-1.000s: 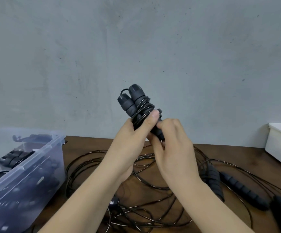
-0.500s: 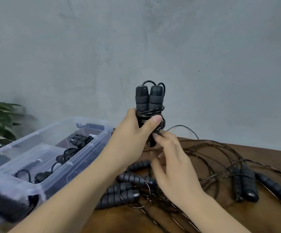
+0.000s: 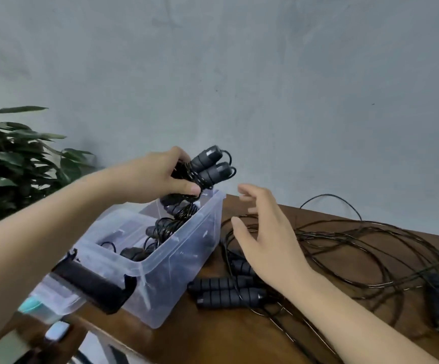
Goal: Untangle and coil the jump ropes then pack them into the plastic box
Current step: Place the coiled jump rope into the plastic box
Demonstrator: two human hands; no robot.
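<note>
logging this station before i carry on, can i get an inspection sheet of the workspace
surface: brown wooden table
job's things: coiled jump rope held above the plastic box; more coiled ropes inside
clutter: blurred teal object left of the box, unidentifiable
grippers: left hand grips the coiled jump rope; right hand open above the loose ropes
cables: loose ropes tangled on the table right of the box, foam handles among them
surroundings: grey wall, leafy plant at left
</note>
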